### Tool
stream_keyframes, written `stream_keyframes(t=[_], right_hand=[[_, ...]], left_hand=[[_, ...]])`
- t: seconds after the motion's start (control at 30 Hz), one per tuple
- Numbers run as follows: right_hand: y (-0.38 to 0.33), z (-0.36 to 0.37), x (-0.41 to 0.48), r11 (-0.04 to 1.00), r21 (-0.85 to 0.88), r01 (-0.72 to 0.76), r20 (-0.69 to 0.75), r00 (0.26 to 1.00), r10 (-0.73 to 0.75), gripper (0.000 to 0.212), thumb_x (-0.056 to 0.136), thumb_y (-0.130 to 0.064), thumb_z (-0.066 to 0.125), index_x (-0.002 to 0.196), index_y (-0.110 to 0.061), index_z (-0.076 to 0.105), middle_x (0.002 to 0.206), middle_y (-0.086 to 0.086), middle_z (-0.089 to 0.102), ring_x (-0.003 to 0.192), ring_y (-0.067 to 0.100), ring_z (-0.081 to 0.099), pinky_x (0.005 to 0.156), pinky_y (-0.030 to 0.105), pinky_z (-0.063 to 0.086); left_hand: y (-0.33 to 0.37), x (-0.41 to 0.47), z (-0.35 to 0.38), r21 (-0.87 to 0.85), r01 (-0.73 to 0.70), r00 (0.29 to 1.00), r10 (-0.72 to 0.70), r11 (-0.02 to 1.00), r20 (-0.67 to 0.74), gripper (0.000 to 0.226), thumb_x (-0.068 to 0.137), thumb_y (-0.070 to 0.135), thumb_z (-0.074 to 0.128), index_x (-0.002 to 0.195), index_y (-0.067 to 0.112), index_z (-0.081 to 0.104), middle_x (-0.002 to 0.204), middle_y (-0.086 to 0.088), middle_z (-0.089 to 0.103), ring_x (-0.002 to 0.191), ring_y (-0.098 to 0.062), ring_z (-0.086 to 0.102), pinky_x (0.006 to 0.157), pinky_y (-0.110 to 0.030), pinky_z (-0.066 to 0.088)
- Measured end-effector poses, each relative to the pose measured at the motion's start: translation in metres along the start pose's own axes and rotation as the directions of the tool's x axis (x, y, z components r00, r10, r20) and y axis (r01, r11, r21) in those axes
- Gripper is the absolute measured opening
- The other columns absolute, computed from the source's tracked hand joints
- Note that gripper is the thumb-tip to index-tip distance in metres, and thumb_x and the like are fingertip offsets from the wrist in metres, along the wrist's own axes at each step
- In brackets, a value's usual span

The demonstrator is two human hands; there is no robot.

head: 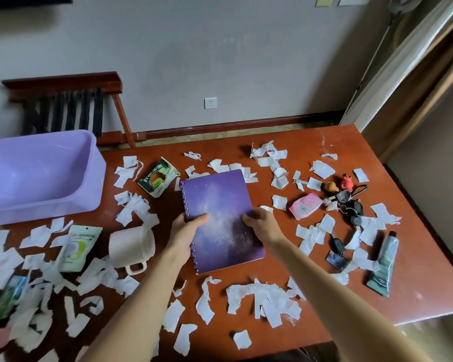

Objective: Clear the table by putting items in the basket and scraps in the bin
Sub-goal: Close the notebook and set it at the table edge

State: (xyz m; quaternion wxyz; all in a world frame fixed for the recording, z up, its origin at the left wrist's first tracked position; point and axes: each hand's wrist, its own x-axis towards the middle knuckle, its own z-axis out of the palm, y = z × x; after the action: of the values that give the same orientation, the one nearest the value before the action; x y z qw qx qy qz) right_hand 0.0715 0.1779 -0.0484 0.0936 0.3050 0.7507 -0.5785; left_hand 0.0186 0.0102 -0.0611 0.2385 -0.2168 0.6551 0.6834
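Note:
A purple spiral notebook [220,202] is at the middle of the red-brown table [332,142]. My left hand [186,231] grips its spiral edge, thumb on the cover. My right hand [259,223] holds its right edge. A lilac plastic basket [37,173] stands at the far left with nothing seen inside. Torn white paper scraps [267,296] lie all over the table. No bin is in view.
A green snack packet [158,177], a white mug [131,244] on its side and a pale green pouch [76,246] lie left of the notebook. To the right are a pink packet [306,205], keys with charms [348,202], a car key [338,246] and a tube [383,262].

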Motion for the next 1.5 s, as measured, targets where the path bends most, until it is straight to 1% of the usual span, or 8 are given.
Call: stream_keyframes(t=[0.13, 0.37, 0.53, 0.8, 1.0, 1.1, 1.3, 1.5], right_hand=[[0.008, -0.045, -0.009, 0.995, 0.093, -0.032, -0.068, 0.997, 0.039, 0.022, 0.095, -0.006, 0.048, 0.116, -0.002, 0.053, 0.099, 0.004, 0.055, 0.088, 0.019, 0.052, 0.057, 0.016, 0.039], [0.046, -0.138, -0.004, 0.972, 0.225, -0.068, -0.228, 0.966, 0.12, 0.02, 0.087, 0.009, 0.049, 0.093, -0.009, 0.053, 0.077, 0.009, 0.055, 0.062, 0.015, 0.05, 0.052, 0.022, 0.043], [0.087, -0.231, 0.015, 0.971, 0.221, -0.094, -0.267, 0.952, 0.153, 0.018, 0.086, 0.007, 0.05, 0.083, -0.01, 0.052, 0.072, 0.006, 0.051, 0.066, 0.019, 0.047, 0.055, 0.027, 0.037], [0.13, -0.36, 0.047, 0.972, 0.222, -0.078, -0.347, 0.925, 0.154, 0.033, 0.088, 0.0, 0.054, 0.061, -0.016, 0.043, 0.059, 0.002, 0.044, 0.053, 0.015, 0.039, 0.044, 0.022, 0.031], [0.156, -0.441, 0.059, 0.963, 0.254, -0.092, -0.422, 0.885, 0.197, 0.017, 0.089, 0.0, 0.052, 0.075, -0.009, 0.05, 0.06, 0.005, 0.041, 0.029, 0.0, 0.039, 0.031, 0.013, 0.028], [0.167, -0.469, 0.066, 0.968, 0.223, -0.118, -0.437, 0.875, 0.208, 0.03, 0.089, 0.001, 0.053, 0.065, -0.014, 0.047, 0.059, 0.004, 0.042, 0.028, -0.002, 0.041, 0.031, 0.011, 0.03], [0.184, -0.482, 0.081, 0.98, 0.072, -0.187, -0.467, 0.862, 0.199, 0.008, 0.089, -0.002, 0.052, 0.087, -0.009, 0.056, 0.082, 0.013, 0.055, 0.062, 0.022, 0.051, 0.045, 0.023, 0.039], [0.184, -0.458, 0.096, 0.976, -0.06, -0.207, -0.474, 0.867, 0.155, 0.019, 0.09, -0.01, 0.054, 0.105, 0.0, 0.059, 0.102, 0.019, 0.063, 0.088, 0.03, 0.055, 0.079, 0.037, 0.044]], left_hand=[[-0.007, -0.011, 0.048, 0.043, -0.025, 0.996, 0.021, 0.999, 0.085, 0.027, 0.078, 0.006, 0.071, 0.105, 0.008, 0.064, 0.103, -0.013, 0.069, 0.093, -0.029, 0.066, 0.084, -0.034, 0.052], [-0.033, -0.027, 0.149, 0.081, -0.005, 0.98, -0.011, 0.997, 0.201, 0.038, 0.078, 0.001, 0.07, 0.115, -0.001, 0.058, 0.112, -0.017, 0.067, 0.096, -0.028, 0.065, 0.086, -0.036, 0.05], [-0.055, -0.044, 0.248, 0.122, -0.033, 0.972, 0.004, 0.992, 0.234, 0.031, 0.078, -0.004, 0.067, 0.106, 0.007, 0.061, 0.111, -0.014, 0.067, 0.098, -0.029, 0.065, 0.09, -0.041, 0.051], [-0.076, -0.059, 0.375, 0.226, -0.023, 0.964, -0.039, 0.974, 0.262, 0.032, 0.082, 0.0, 0.062, 0.114, 0.002, 0.057, 0.115, -0.015, 0.065, 0.097, -0.028, 0.064, 0.083, -0.038, 0.051], [-0.081, -0.066, 0.436, 0.358, 0.02, 0.942, -0.138, 0.933, 0.307, 0.036, 0.09, -0.002, 0.049, 0.126, 0.004, 0.049, 0.085, -0.003, 0.057, 0.067, -0.013, 0.056, 0.059, -0.021, 0.051], [-0.088, -0.062, 0.451, 0.457, 0.003, 0.949, -0.146, 0.89, 0.279, 0.033, 0.089, 0.0, 0.05, 0.122, 0.003, 0.053, 0.093, -0.01, 0.056, 0.063, -0.011, 0.054, 0.054, -0.019, 0.047], [-0.094, -0.056, 0.459, 0.576, -0.007, 0.961, -0.154, 0.818, 0.23, 0.028, 0.087, 0.003, 0.049, 0.114, 0.005, 0.057, 0.073, -0.001, 0.057, 0.082, -0.025, 0.058, 0.083, -0.038, 0.052], [-0.096, -0.045, 0.457, 0.626, -0.03, 0.972, -0.123, 0.779, 0.199, 0.031, 0.087, 0.005, 0.047, 0.115, 0.009, 0.058, 0.116, -0.018, 0.061, 0.098, -0.029, 0.062, 0.091, -0.04, 0.051]])
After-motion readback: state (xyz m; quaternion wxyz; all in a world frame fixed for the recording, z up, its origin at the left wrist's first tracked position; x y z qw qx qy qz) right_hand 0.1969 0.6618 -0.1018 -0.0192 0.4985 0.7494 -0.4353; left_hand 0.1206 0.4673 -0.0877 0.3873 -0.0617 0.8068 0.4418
